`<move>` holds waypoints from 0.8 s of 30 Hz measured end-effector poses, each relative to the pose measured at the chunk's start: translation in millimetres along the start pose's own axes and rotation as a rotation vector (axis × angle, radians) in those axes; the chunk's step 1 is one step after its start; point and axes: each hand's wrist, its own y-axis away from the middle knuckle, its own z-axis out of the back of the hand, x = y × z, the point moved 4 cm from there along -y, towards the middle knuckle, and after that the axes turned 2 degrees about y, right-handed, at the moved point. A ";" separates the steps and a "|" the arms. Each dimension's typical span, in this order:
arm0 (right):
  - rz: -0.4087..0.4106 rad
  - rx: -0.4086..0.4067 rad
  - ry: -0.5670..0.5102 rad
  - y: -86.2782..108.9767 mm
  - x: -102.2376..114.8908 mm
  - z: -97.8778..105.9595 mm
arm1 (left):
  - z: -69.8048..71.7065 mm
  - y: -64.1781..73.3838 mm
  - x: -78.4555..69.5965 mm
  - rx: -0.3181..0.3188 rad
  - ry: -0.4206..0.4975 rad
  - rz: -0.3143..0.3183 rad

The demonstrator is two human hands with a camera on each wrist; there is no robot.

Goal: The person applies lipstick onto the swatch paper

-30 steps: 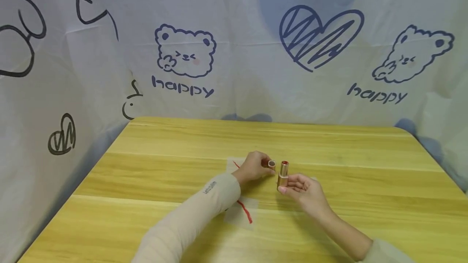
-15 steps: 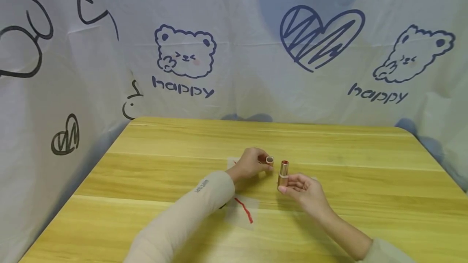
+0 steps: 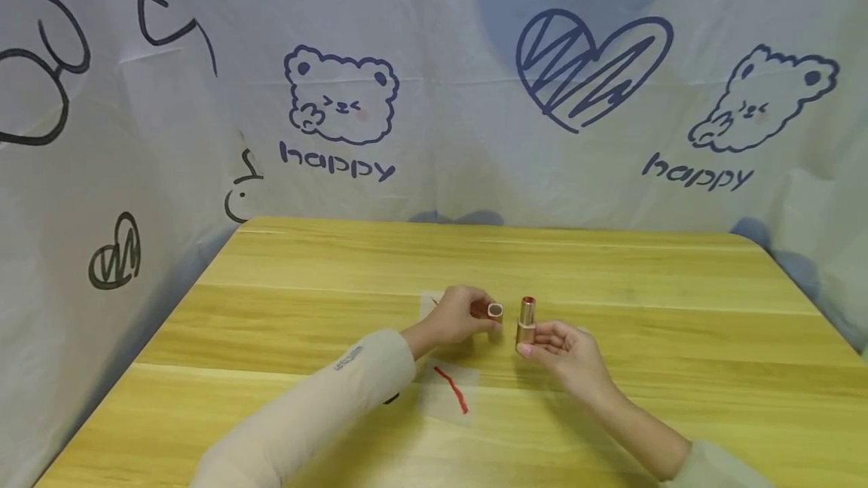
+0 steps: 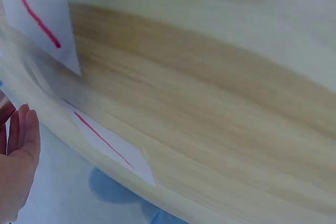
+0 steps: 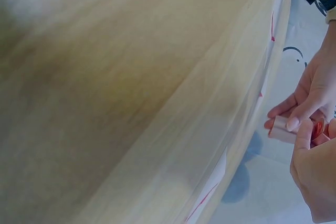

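Observation:
My left hand (image 3: 459, 316) pinches a small gold lipstick cap (image 3: 497, 318), its open end facing up towards the head camera. Just to the right, the lipstick tube (image 3: 527, 315) stands upright in the fingers of my right hand (image 3: 573, 356), with red showing at its top. A narrow gap separates cap and tube in the head view. The right wrist view shows the cap (image 5: 283, 129) side-on in the left fingers, and the red lipstick tip (image 5: 318, 128) among the right fingers.
A thin paper slip (image 3: 444, 398) with a red stroke lies on the wooden table (image 3: 305, 262) in front of my left hand. Another slip (image 3: 427, 303) is partly hidden behind that hand. A cloth backdrop (image 3: 461, 134) with drawings hangs behind the table.
My left hand has drawn back leftward with the cap, widening the gap to the tube, and has dipped slightly. My right hand and the lipstick stay almost still.

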 end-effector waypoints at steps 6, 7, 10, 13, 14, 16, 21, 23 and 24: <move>0.005 0.004 -0.001 -0.1 -0.9 -0.3 | 1.3 9.4 1.0 -0.006 0.010 -0.006; 0.005 0.002 0.000 -0.2 -1.1 -0.2 | 1.5 10.7 0.8 -0.009 0.017 -0.008; 0.003 0.000 0.002 -0.6 -2.1 0.4 | 1.7 15.1 0.1 -0.017 0.033 -0.019; 0.001 0.002 0.001 -1.1 -2.8 0.7 | 2.1 19.8 -0.2 -0.023 0.049 -0.027; 0.001 0.003 0.000 -1.2 -2.9 0.7 | 2.5 21.6 -0.2 -0.027 0.052 -0.026; 0.002 0.005 0.002 -1.5 -3.1 0.5 | 3.8 24.9 0.1 -0.039 0.059 -0.029; 0.003 0.010 0.006 -1.6 -3.1 -0.7 | 8.3 32.6 2.1 -0.072 0.083 -0.022; 0.003 0.013 0.007 -1.4 -3.3 -1.4 | 10.0 35.4 2.8 -0.078 0.093 -0.018; 0.003 0.014 0.008 -1.3 -3.4 -1.7 | 10.6 36.7 3.2 -0.078 0.096 -0.018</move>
